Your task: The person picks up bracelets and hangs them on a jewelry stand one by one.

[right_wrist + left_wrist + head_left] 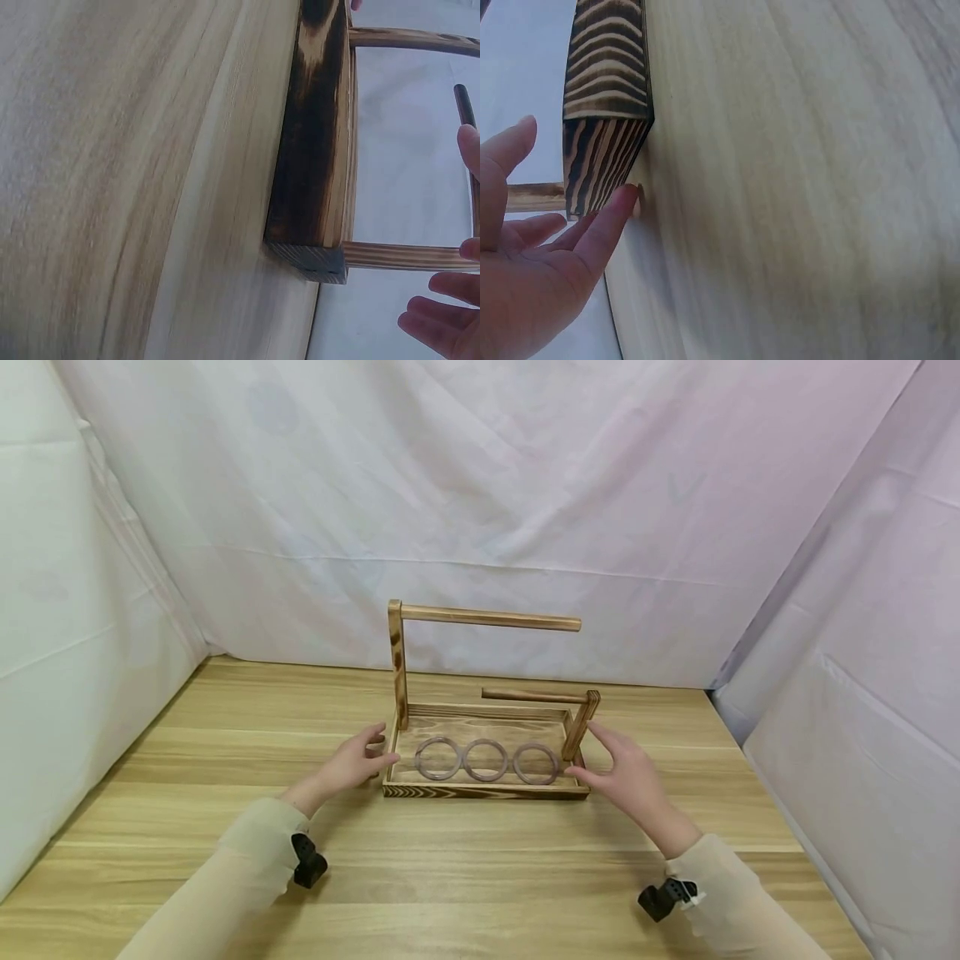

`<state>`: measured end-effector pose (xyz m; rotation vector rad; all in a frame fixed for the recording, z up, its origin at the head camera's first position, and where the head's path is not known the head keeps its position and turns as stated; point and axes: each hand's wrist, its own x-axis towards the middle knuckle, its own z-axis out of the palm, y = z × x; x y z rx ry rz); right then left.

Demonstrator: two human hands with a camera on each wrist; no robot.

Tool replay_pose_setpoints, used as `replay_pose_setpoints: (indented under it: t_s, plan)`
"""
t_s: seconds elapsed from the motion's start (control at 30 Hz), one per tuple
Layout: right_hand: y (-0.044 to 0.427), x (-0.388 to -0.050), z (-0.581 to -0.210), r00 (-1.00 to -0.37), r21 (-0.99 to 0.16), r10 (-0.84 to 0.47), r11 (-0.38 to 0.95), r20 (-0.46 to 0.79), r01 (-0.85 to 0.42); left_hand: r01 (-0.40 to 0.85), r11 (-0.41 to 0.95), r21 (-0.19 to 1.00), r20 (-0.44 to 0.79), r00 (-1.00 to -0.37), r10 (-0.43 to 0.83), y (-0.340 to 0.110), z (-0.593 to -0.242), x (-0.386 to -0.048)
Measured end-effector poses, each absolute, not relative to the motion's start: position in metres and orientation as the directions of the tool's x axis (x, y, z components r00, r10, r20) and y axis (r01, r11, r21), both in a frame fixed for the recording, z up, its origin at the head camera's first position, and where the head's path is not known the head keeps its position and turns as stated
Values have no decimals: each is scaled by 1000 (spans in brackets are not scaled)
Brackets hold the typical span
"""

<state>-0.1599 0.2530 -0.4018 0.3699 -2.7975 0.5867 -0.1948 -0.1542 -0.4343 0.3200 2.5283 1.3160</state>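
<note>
A wooden tray rack (486, 792) stands on the table. Its tall left post (398, 664) carries a long bar (491, 617); the shorter right post (581, 727) carries a thinner bar (534, 696). Three greyish rings form a row over the tray floor; whether they are joined is unclear. At the tray's left end is my left hand (351, 766), thumb toward the rim, fingers spread; the left wrist view has its fingertips close to the striped tray end (604, 161). My right hand (626, 772) is spread beside the right post and front corner, holding nothing.
A light wood-grain table (480, 877) lies under everything. White cloth (480, 485) hangs behind it and along both sides. Each sleeve has a small black wrist camera, one left (307, 860) and one right (666, 897).
</note>
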Motion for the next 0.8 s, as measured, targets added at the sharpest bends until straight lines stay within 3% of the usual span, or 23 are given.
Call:
replay_pose_setpoints:
  t_s: [0.27,0.57,0.8]
  plan:
    - [246,-161,-406,-934,-332,-213,892,287,-306,27,507,861,-168,-927,334,-150,-435,-193]
    - [238,-163,-410,-922,-323,-250,882,296,-343,-47,333,942,-181,-905,384,-151,-438,-194]
    - [230,-167,-414,-941,-327,-253,890,223,-317,-72,313,947,-193,-906,376,-150,-439,-194]
